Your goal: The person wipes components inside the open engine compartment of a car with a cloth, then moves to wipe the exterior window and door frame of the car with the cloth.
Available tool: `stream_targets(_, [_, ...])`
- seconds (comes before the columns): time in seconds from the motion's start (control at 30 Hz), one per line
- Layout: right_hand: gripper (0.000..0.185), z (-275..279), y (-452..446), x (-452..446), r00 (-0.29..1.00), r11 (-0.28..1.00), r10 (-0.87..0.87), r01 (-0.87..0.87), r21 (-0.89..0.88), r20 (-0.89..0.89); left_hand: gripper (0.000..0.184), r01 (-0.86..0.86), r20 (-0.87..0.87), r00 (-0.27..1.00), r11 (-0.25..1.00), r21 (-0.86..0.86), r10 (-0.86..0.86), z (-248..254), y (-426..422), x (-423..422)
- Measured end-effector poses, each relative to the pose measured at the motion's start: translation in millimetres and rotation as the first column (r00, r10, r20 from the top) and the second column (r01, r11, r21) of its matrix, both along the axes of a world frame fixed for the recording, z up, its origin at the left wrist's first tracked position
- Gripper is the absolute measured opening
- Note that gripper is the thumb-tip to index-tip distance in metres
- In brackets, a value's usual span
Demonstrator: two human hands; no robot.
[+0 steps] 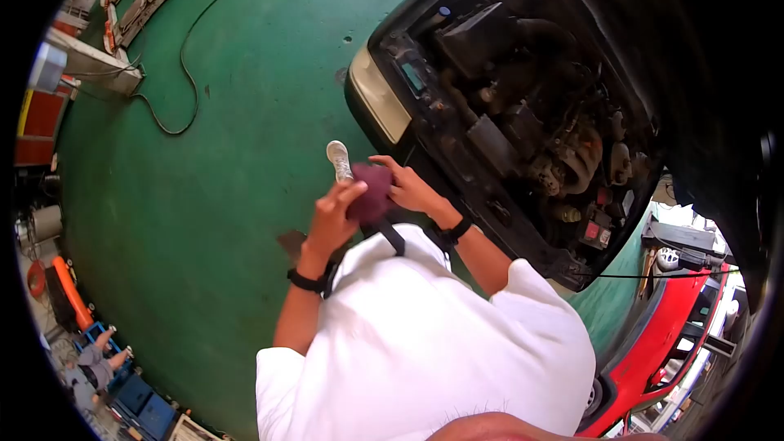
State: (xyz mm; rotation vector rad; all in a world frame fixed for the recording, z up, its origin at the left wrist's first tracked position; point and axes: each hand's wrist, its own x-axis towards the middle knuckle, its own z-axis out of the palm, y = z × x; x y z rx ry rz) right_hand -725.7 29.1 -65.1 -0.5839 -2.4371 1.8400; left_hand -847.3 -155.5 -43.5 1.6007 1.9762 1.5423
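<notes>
Head view: a dark red cloth (372, 193) was held between the person's two hands, in front of the waist and over the green floor (237, 196). The left hand (331, 216) had its grip on the near edge, pinching the fabric between thumb and fingers, which seemed to keep that side from sagging. The right hand (414, 190) met the opposite side, thumb and fingers curved and somewhat apart; it touched the cloth, but whether it pinched it or only steadied it I could not tell, as the folds hid the contact. Held from two sides like that, so soft a thing could be kept bunched and under control, and its place close to the body probably let both forearms stay bent and relaxed. Black bands (306, 280) sat round the wrists, clear of the fingers. A shoe (339, 159) showed just beyond the cloth, on the floor. The engine bay (523, 135) lay open on the right, its front edge beside the right forearm, so its parts were exposed to reach, with a headlight (385, 102) at the corner. Farther off stood a red car (653, 339), and another person (94, 371) was at the far left, well apart from these hands.
</notes>
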Motion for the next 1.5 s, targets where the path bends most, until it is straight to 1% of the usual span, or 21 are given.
stream_targets(0.03, [0.035, 5.0, 9.6, -27.4, 1.0, 1.0, -0.009, 0.009, -0.019, 0.007, 0.062, 0.009, 0.007, 1.0, 1.0, -0.019, -0.009, 7.2, 9.9, -32.1])
stream_targets(0.13, [0.026, 22.4, 34.3, -129.1, 0.948, 0.944, 0.316, -0.319, 0.086, 0.045, 0.063, -0.231, -0.146, 0.962, 0.973, 0.027, 0.232, 27.5, 34.8, -127.8])
stream_targets(0.2, [0.025, 39.9, 50.3, -196.1, 0.951, 0.947, 0.307, -0.31, 0.088, 0.044, 0.059, -0.307, -0.036, 0.947, 0.932, 0.191, 0.319, 26.8, 44.7, -182.1])
stream_targets(0.3, [0.031, 50.6, 80.3, -273.7, 0.952, 0.944, 0.304, -0.304, 0.126, 0.026, 0.055, -0.297, -0.056, 0.95, 0.943, 0.149, 0.308, 55.8, 74.2, -253.8])
stream_targets(0.37, [0.041, 71.2, 101.4, -324.2, 0.978, 0.972, 0.183, -0.196, -0.129, -0.1, 0.051, -0.326, -0.126, 0.933, 0.939, 0.105, 0.338, 61.1, 91.6, -315.8])
stream_targets(0.43, [0.053, 81.2, 115.7, -362.4, 0.981, 0.973, 0.173, -0.183, -0.14, -0.083, 0.045, -0.186, 0.193, 0.954, 0.959, -0.212, 0.228, 53.0, 104.1, -370.0])
stream_targets(0.47, [0.055, 81.7, 122.1, -384.3, 0.98, 0.973, 0.08, -0.116, -0.199, -0.181, 0.045, -0.165, 0.197, 0.959, 0.965, -0.204, 0.205, 47.6, 116.8, -396.4])
stream_targets(0.53, [0.057, 77.9, 138.4, -417.3, 0.968, 0.961, -0.008, -0.062, -0.268, -0.252, 0.038, 0.056, 0.139, 0.99, 0.877, -0.477, 0.012, 40.2, 143.9, -436.4])
stream_targets(0.63, [0.056, 71.9, 151.6, -479.6, 0.932, 0.952, -0.189, 0.096, -0.292, -0.309, 0.038, 0.344, 0.262, 0.931, 0.854, -0.39, -0.255, 34.3, 192.8, -501.1])
stream_targets(0.7, [0.06, 74.4, 160.7, -514.7, 0.928, 0.956, -0.256, 0.201, -0.216, -0.27, 0.042, 0.355, 0.188, 0.931, 0.895, -0.271, -0.313, 40.7, 220.5, -544.4])
stream_targets(0.8, [0.064, 75.4, 187.3, -556.6, 0.913, 0.936, -0.35, 0.332, -0.118, -0.209, 0.055, 0.557, 0.345, 0.826, 0.745, -0.368, -0.446, 48.2, 258.5, -609.9])
stream_targets(0.83, [0.064, 75.3, 196.6, -565.6, 0.904, 0.919, -0.392, 0.377, -0.112, -0.172, 0.061, 0.576, 0.511, 0.757, 0.786, -0.225, -0.408, 58.4, 271.6, -625.3])
stream_targets(0.87, [0.063, 74.3, 207.0, -573.0, 0.897, 0.902, -0.398, 0.421, 0.097, -0.192, 0.067, 0.561, 0.657, 0.652, 0.823, -0.084, -0.378, 65.9, 286.7, -637.7])
stream_targets(0.97, [0.069, 70.6, 235.2, -588.1, 0.846, 0.847, -0.531, 0.529, -0.051, -0.049, 0.085, 0.759, 0.536, 0.605, 0.63, -0.164, -0.589, 74.8, 342.3, -678.7])
stream_targets(1.07, [0.075, 80.1, 262.5, -606.3, 0.858, 0.845, -0.51, 0.488, -0.219, -0.057, 0.083, 0.804, 0.607, 0.543, 0.567, -0.178, -0.579, 55.8, 395.4, -688.2])
stream_targets(1.17, [0.084, 88.2, 310.4, -624.5, 0.85, 0.843, -0.524, 0.509, -0.173, -0.057, 0.073, 0.828, 0.758, 0.467, 0.526, -0.193, -0.456, 42.7, 462.6, -700.7])
stream_targets(1.23, [0.086, 88.5, 352.0, -640.7, 0.789, 0.807, -0.584, 0.537, -0.246, -0.191, 0.073, 0.832, 0.824, 0.439, 0.508, -0.223, -0.359, 37.2, 517.2, -714.3])
stream_targets(1.3, [0.088, 102.8, 397.5, -643.8, 0.819, 0.82, -0.573, 0.572, -0.032, -0.042, 0.072, 0.865, 0.868, 0.397, 0.437, -0.245, -0.299, 52.7, 570.0, -723.3])
stream_targets(1.37, [0.081, 104.4, 439.5, -654.4, 0.76, 0.763, -0.638, 0.646, 0.035, -0.126, 0.072, 0.904, 0.909, 0.346, 0.339, -0.258, -0.231, 62.0, 620.6, -721.7])
stream_targets(1.43, [0.076, 101.0, 481.6, -657.3, 0.74, 0.682, -0.673, 0.629, 0.374, -0.016, 0.071, 0.898, 0.764, 0.372, 0.411, -0.154, -0.527, 51.0, 672.1, -719.1])
stream_targets(1.5, [0.076, 113.4, 518.7, -654.0, 0.685, 0.632, -0.728, 0.679, 0.374, -0.015, 0.064, 0.902, 0.735, 0.384, 0.396, -0.17, -0.558, 48.8, 718.6, -716.0])
